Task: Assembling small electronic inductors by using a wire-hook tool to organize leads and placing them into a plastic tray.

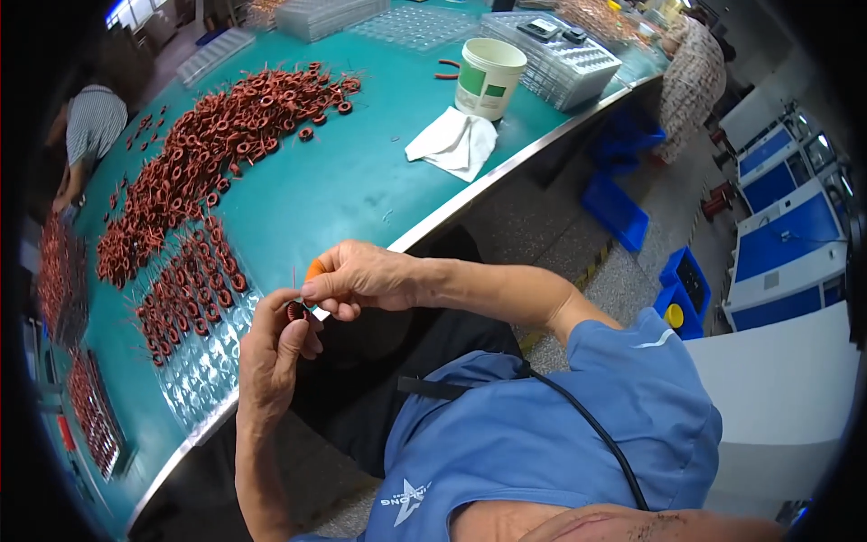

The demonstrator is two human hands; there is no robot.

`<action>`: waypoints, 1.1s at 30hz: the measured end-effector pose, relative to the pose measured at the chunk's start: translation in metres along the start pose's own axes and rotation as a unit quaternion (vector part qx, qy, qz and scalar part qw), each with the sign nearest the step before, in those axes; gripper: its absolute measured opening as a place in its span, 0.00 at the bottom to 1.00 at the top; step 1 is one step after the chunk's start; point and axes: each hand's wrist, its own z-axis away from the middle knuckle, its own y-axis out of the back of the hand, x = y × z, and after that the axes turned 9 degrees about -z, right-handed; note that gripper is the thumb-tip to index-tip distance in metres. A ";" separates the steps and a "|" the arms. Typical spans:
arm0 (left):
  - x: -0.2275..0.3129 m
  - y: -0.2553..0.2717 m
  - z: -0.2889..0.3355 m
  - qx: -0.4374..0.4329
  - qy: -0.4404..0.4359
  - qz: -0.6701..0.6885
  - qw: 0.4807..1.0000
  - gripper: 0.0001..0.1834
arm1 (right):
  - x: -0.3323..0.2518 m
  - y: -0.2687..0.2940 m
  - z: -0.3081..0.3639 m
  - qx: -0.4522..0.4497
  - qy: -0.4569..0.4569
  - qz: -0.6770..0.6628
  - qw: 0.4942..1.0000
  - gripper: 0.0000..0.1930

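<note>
My left hand [269,352] pinches a small toroidal coil [294,312] wound with dark red wire, just over the table's near edge. A thin wire lead stands up from about the fingertips. Against it, my right hand [372,274] is closed with thumb and fingers pressed together; what lies between them is hidden. An orange cover [314,270] wraps one of its fingertips. Beside my left hand lies a clear plastic tray [194,393] with round pockets, its far part filled with rows of similar coils [188,294].
A large heap of coils [212,144] spreads over the green table [325,194]. Farther right are a white cloth [454,143], a white bucket [489,81], red-handled pliers [448,70] and stacked trays [564,68]. Other people work at left and far right. Blue bins [616,210] stand on the floor.
</note>
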 end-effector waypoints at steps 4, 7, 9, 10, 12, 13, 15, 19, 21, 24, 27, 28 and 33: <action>-0.005 0.011 -0.001 0.016 0.037 0.068 0.997 0.16 | -0.009 -0.009 -0.011 -0.002 -0.026 0.015 1.000 0.10; -0.006 0.014 -0.005 0.055 0.024 -0.022 0.998 0.12 | -0.011 -0.002 -0.020 0.020 -0.027 0.061 0.998 0.12; -0.005 0.010 -0.013 0.092 -0.033 -0.150 0.984 0.13 | -0.029 -0.015 -0.011 0.062 -0.013 0.149 0.987 0.14; -0.003 0.006 -0.017 0.120 -0.029 -0.168 0.978 0.12 | -0.034 -0.018 -0.007 0.075 0.011 0.193 0.978 0.15; -0.010 0.003 -0.020 0.174 -0.031 -0.160 0.971 0.15 | -0.036 -0.037 -0.003 0.083 0.139 0.294 0.942 0.13; -0.008 -0.004 -0.021 0.202 -0.048 -0.105 0.973 0.15 | -0.032 -0.045 0.002 0.096 0.220 0.355 0.903 0.11; -0.009 -0.013 -0.016 0.214 -0.085 0.076 0.970 0.16 | -0.031 -0.051 0.006 0.084 0.272 0.320 0.904 0.11; -0.020 -0.025 -0.011 0.190 -0.106 0.226 0.949 0.12 | -0.028 -0.031 -0.014 0.032 0.193 0.229 0.954 0.11; -0.019 -0.023 -0.005 0.195 -0.056 0.167 0.965 0.11 | -0.026 -0.031 -0.014 0.037 0.212 0.288 0.933 0.11; -0.019 -0.023 -0.002 0.193 -0.036 -0.018 0.980 0.15 | -0.025 -0.037 -0.004 0.050 0.245 0.379 0.891 0.10; -0.014 -0.031 -0.005 0.180 -0.058 -0.039 0.981 0.11 | -0.022 -0.036 0.004 0.040 0.347 0.497 0.794 0.06; -0.014 -0.036 -0.006 0.194 -0.081 -0.057 0.976 0.13 | -0.025 -0.037 0.008 0.032 0.344 0.534 0.771 0.07; -0.027 -0.036 -0.006 0.229 -0.035 0.070 0.970 0.12 | -0.029 -0.027 -0.010 0.064 0.207 0.395 0.893 0.09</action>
